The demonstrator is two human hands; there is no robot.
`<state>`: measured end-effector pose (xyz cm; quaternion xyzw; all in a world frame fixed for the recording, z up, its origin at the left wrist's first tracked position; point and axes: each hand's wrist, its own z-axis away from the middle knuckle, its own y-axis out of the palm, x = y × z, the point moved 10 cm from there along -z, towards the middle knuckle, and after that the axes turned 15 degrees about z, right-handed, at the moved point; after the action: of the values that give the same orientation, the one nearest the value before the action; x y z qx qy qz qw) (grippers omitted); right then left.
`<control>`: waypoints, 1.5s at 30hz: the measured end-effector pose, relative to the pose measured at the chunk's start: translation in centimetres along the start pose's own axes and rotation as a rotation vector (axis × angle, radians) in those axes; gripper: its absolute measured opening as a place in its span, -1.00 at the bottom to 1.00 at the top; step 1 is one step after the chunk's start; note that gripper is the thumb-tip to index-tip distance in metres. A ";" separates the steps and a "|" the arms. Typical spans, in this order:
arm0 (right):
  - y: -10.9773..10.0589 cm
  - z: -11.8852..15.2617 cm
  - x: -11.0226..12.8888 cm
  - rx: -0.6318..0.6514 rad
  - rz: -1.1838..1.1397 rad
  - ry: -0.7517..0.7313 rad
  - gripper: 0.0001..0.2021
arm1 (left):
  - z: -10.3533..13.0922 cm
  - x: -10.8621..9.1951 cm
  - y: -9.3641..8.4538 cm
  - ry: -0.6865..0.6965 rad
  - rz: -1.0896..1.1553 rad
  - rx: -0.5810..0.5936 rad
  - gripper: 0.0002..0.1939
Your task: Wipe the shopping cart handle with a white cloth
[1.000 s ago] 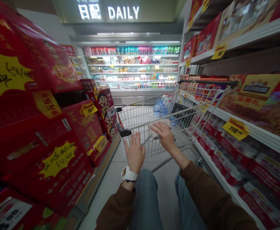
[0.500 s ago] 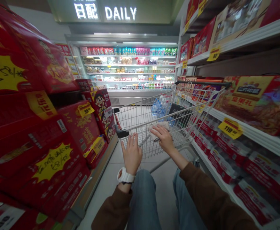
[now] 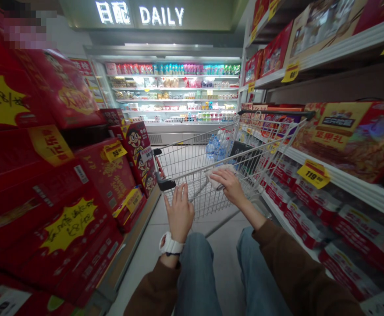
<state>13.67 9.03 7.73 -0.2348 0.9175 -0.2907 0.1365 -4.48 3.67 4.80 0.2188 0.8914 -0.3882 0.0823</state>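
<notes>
A wire shopping cart [image 3: 208, 193] stands in front of my knees, its near side facing me. My right hand [image 3: 232, 188] holds a pale cloth [image 3: 220, 174] flat against the upper part of that side, fingers over the fabric. Some of the cloth is hidden under the hand. My left hand [image 3: 180, 213], with a white watch [image 3: 171, 244] on the wrist, is at the same side, just below the black corner bumper [image 3: 166, 184]. Its fingers are stretched out and hold nothing; whether the fingertips touch the wires I cannot tell.
Stacked red gift boxes [image 3: 103, 175] line the left. On the right, a shelf unit [image 3: 353, 175] holds boxes and packs close to the cart. Beyond the cart stand water bottles [image 3: 216, 147] and a lit refrigerated case [image 3: 175, 94]. A blurred patch, perhaps a person, shows at top left.
My right hand and the cloth have slid slightly right along the cart's side. My left hand stays almost in place. The view has turned a little, and the blurred patch has appeared.
</notes>
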 end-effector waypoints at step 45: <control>-1.3 0.0 -5.8 0.095 -0.051 -0.023 -0.19 | -1.5 -7.1 3.6 0.147 0.057 -0.021 -0.40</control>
<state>19.06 11.09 9.16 -0.2545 0.8948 -0.3345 0.1505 3.52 4.62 5.76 0.2710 0.8926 -0.3590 0.0300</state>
